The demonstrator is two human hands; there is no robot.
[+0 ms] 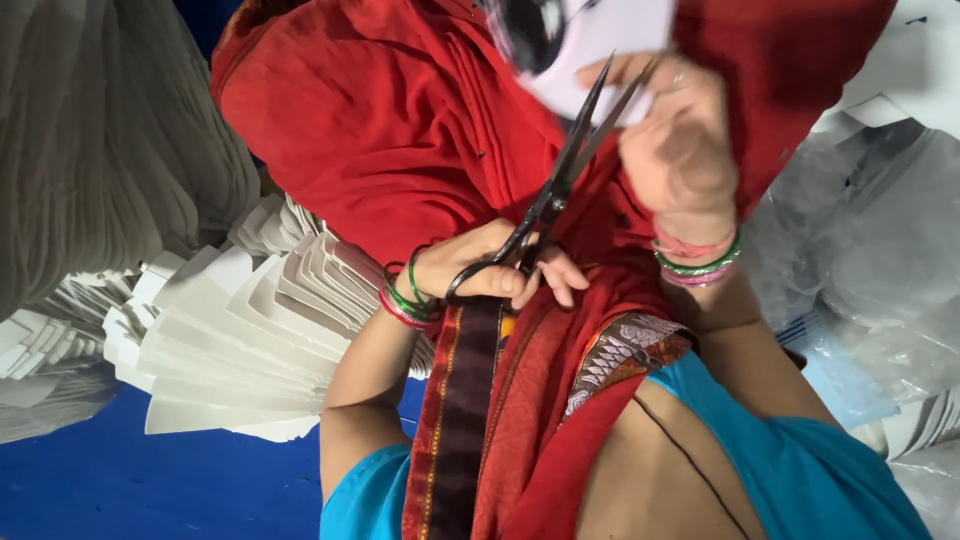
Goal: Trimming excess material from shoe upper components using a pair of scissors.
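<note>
My left hand (pixel 495 272) grips the handles of black scissors (pixel 560 170), whose blades stand apart and point up and to the right. The blade tips reach a white paper piece with a black print (pixel 590 35) at the top of the view. My right hand (pixel 680 150) holds that piece from the right, fingers curled over its lower edge. Both wrists carry green and red bangles. Red cloth (pixel 380 130) lies across my lap under both hands.
A fanned stack of white cut card pieces (pixel 230 330) lies at the left on a blue floor (pixel 100 480). Grey stacked sheets (pixel 100 130) rise at the upper left. Clear plastic bags (pixel 880 230) with more white pieces fill the right side.
</note>
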